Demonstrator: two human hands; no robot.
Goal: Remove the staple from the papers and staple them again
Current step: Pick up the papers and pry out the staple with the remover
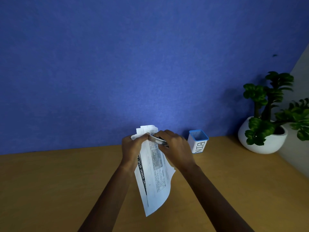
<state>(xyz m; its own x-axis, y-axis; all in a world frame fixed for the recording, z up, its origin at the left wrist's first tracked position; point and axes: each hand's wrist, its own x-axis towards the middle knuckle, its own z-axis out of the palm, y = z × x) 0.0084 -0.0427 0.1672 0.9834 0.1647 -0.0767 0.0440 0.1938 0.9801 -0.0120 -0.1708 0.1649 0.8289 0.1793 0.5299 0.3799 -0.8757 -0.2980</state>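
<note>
A sheaf of printed white papers [153, 180] is held up above the wooden desk, hanging down toward me. My left hand [132, 148] pinches the papers near their top left corner, thumb on the front. My right hand [175, 148] grips a small silver stapler [158, 140], its tip against the top corner of the papers beside my left thumb. The staple itself is too small to see.
A small white cup with a blue rim, labelled BIN [198, 141], stands on the desk [58, 181] just right of my right hand. A potted green plant in a white bowl [265, 138] sits at the far right. A blue wall [133, 64] rises behind the desk.
</note>
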